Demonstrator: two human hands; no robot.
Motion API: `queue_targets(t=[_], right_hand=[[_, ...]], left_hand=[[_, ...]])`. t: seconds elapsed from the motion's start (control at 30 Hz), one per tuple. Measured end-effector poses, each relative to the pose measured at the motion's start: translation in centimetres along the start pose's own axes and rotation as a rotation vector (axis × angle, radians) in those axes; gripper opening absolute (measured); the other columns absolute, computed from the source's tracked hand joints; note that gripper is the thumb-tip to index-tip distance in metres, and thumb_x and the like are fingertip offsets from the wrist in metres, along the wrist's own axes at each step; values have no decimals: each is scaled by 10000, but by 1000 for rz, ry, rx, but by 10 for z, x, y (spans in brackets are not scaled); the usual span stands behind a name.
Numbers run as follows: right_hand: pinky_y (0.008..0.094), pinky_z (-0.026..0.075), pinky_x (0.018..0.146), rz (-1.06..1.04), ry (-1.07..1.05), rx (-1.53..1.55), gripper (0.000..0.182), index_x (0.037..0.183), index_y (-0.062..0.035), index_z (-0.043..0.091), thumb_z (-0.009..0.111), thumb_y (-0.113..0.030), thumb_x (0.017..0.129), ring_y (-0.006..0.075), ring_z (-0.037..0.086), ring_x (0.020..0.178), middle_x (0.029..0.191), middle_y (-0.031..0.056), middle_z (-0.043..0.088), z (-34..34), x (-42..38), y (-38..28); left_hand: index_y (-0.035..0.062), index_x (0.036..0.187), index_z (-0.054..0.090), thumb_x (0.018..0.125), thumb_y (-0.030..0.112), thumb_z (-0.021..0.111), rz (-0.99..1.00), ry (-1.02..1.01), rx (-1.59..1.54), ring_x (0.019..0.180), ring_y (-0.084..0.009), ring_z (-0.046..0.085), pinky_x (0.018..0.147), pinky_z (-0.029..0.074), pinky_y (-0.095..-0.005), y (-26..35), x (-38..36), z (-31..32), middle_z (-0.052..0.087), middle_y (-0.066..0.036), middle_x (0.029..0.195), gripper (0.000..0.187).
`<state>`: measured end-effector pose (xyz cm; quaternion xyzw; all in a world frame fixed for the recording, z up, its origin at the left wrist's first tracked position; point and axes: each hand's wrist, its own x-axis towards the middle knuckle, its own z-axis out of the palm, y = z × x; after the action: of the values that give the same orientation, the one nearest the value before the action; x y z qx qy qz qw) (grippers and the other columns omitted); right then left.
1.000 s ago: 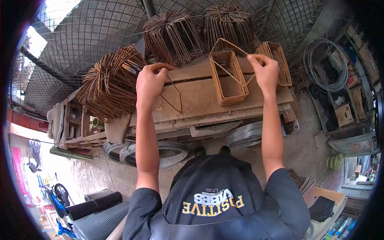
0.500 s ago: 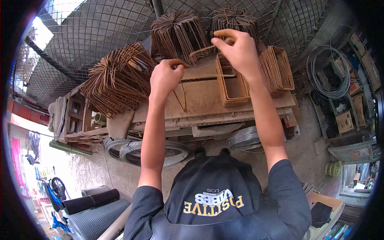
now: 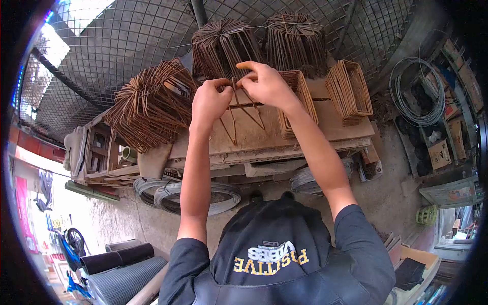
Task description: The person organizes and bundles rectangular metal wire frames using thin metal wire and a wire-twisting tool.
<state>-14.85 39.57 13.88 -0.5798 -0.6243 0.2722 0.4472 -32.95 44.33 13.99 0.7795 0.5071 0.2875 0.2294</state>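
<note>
- The right hand has just swung in beside the left hand, so two bent wire frames now sit close together above the worktop.
- Left fingers pinch the left frame, whose corner points nearer.
- The right frame meets the right fingertips; whether they grip, I can't tell.

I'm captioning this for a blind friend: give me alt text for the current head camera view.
A person's left hand holds a bent metal frame above a wooden bench, the right hand close beside it at a second frame. Stacked frames stand behind and to both sides; wire coils lie below.
</note>
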Motion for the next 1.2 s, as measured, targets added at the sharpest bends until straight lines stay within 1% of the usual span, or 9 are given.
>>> queue_targets(t=[0.13, 0.3, 0.33, 0.6, 0.8, 0.97, 1.1, 1.13, 1.2], right_hand=[[300, 549, 713, -191, 106, -118, 381, 1306, 55, 656, 637, -66, 944, 107, 663, 782, 935, 97, 763, -4, -6, 12], [304, 557, 784, 5, -188, -6, 340, 1249, 63, 689, 677, -114, 959, 131, 678, 882, 1042, 120, 754, -2, -23, 14], [364, 572, 876, -15, -174, 81, 351, 1202, 54, 721, 695, -181, 943, 238, 743, 967, 1075, 181, 780, 3, -24, 20], [341, 560, 896, -71, -219, 344, 327, 1217, 85, 702, 671, -149, 991, 166, 709, 994, 1080, 160, 775, 20, -27, 23], [345, 555, 927, -5, -171, 403, 304, 1239, 81, 694, 646, -137, 1033, 165, 695, 1023, 1125, 132, 766, 25, -36, 13], [323, 584, 749, -42, 166, 125, 337, 1293, 1, 693, 723, -147, 991, 119, 719, 830, 972, 95, 782, 18, -43, 4], [344, 576, 675, -39, 306, -201, 325, 1280, -75, 709, 722, -169, 970, 220, 750, 723, 888, 133, 783, -1, -43, 1], [464, 587, 700, -100, 280, -243, 389, 1342, -99, 670, 701, -217, 972, 350, 757, 780, 876, 179, 778, -3, -39, 10], [449, 588, 696, -56, 241, -296, 392, 1342, -95, 664, 705, -215, 971, 336, 762, 785, 877, 177, 779, -9, -40, 12]], left_hand=[[88, 1097, 798, 875, 284, 629, -18, -21, -33, 910, -393, 739, 836, 577, -442, 3, -4, -2, 759, -214, 944, 341], [52, 1053, 784, 892, 273, 608, 99, 39, -89, 904, -399, 734, 828, 571, -444, -1, -3, 6, 754, -216, 934, 325], [47, 1061, 774, 910, 289, 611, 100, 53, -82, 908, -403, 731, 825, 568, -449, 0, -4, 7, 751, -212, 928, 329], [88, 1162, 767, 982, 430, 641, 124, 183, -6, 882, -387, 742, 775, 561, -461, 9, -7, 6, 730, -213, 820, 406], [106, 1165, 805, 933, 426, 710, 27, -42, -168, 761, -294, 761, 716, 570, -400, 6, -3, -2, 734, -194, 767, 407], [76, 1088, 811, 887, 353, 708, 85, 3, -80, 768, -314, 755, 735, 574, -399, 4, -4, -3, 751, -180, 803, 358], [71, 1071, 808, 867, 366, 711, 103, 26, -45, 765, -325, 749, 741, 573, -405, 3, -5, -2, 746, -180, 791, 371], [68, 1062, 805, 858, 367, 708, 106, 26, -46, 756, -321, 744, 743, 571, -408, 4, -5, -2, 739, -177, 778, 374], [66, 1054, 802, 850, 368, 705, 114, 26, -48, 746, -317, 739, 746, 569, -411, 8, -5, -2, 733, -173, 765, 377]])
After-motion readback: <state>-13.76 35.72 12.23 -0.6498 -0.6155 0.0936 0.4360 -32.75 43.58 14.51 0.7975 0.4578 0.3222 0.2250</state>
